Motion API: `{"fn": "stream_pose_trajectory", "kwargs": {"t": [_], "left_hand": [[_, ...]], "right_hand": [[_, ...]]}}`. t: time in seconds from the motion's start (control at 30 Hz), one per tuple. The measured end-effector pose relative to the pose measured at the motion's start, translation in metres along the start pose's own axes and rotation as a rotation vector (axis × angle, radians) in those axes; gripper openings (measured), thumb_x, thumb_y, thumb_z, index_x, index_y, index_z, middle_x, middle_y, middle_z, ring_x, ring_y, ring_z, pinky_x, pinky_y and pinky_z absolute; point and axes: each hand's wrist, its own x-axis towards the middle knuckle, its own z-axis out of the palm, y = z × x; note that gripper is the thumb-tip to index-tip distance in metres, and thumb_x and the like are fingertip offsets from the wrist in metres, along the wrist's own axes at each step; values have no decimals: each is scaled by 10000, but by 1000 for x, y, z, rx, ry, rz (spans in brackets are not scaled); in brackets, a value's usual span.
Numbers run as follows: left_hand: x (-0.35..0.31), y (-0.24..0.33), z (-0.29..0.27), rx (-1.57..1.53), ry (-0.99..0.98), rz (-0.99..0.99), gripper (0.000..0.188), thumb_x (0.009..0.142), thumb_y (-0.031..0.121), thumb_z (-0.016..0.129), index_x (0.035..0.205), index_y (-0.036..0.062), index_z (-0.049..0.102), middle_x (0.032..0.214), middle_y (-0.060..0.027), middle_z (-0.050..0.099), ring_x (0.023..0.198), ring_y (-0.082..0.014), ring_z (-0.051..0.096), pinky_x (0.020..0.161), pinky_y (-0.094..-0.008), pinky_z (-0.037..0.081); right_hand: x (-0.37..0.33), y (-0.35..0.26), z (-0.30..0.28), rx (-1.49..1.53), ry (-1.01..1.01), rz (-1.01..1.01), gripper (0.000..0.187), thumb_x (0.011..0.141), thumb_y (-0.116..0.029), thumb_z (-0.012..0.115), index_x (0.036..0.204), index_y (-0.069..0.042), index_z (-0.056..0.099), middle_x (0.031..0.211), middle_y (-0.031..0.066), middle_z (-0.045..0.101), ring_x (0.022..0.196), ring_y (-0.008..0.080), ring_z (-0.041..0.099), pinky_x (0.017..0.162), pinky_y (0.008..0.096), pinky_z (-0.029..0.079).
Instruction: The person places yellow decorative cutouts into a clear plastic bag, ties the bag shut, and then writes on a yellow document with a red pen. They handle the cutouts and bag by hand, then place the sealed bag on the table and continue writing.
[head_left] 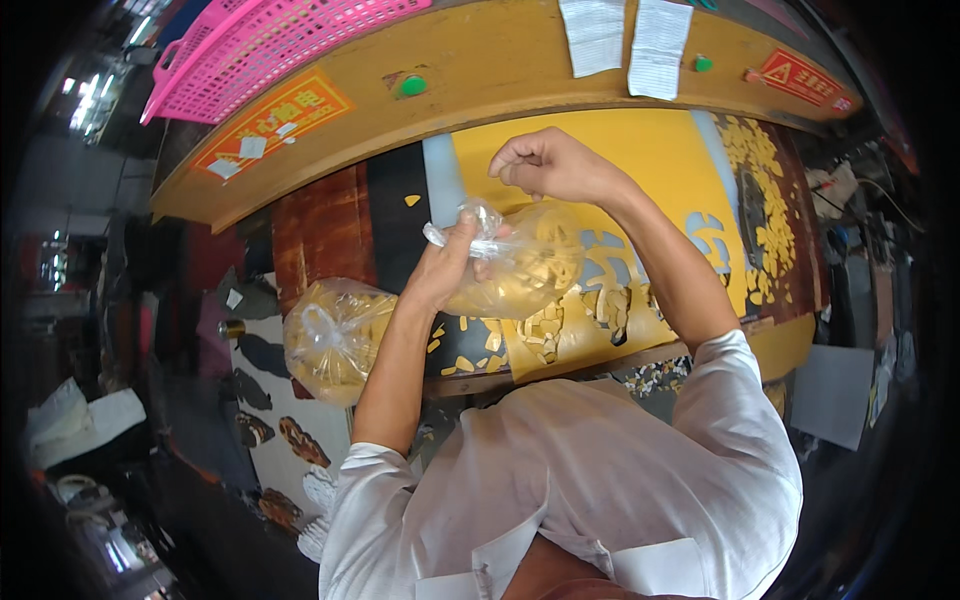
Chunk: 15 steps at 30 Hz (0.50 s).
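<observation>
My left hand [450, 255] grips the gathered neck of a clear plastic bag [540, 265] filled with yellow pieces. The bag bulges to the right of this hand, over a yellow sheet [610, 145]. Up beyond the bag, my right hand [550, 165] is raised with its fingers curled in. Whatever lies within those fingers, if anything, is hidden. Beside my left forearm sits a second clear bag [335, 350] of yellow pieces, its top knotted. Shapes have been cut from the sheet's lower part, and small yellow pieces [545, 335] lie there.
A heap of yellow pieces [770, 225] lies at the table's right end. Across the back runs a mustard-coloured machine beam [480, 65] with green buttons and hanging papers [658, 45]. A pink plastic basket [270, 55] stands atop its left part.
</observation>
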Motion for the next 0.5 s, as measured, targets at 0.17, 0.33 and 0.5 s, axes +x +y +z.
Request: {"fn": "stream_pose_trajectory", "kwargs": {"t": [0.17, 0.33, 0.5], "left_hand": [[10, 1, -4, 10, -23, 16, 722, 1080, 602, 395, 1219, -58, 649, 905, -116, 703, 645, -124, 516, 613, -311, 489], [11, 7, -16, -277, -69, -63, 519, 1093, 385, 507, 1306, -78, 604, 1162, -167, 704, 856, -172, 639, 746, -324, 536], [-2, 11, -9, -238, -50, 26, 376, 985, 39, 622, 1345, -64, 593, 1272, -167, 679, 1071, -221, 680, 855, -352, 558]], "right_hand": [[3, 15, 22, -13, 35, -177, 258, 907, -36, 659, 1155, -43, 729, 946, 103, 726, 876, 202, 693, 801, 344, 561], [-11, -1, 31, 6, 81, -124, 178, 898, -75, 653, 1050, -35, 737, 963, 121, 747, 885, 220, 730, 817, 377, 572], [-21, 20, 39, 238, -122, -293, 180, 918, -56, 653, 1072, -54, 746, 1086, 94, 770, 1044, 166, 710, 899, 341, 558]]}}
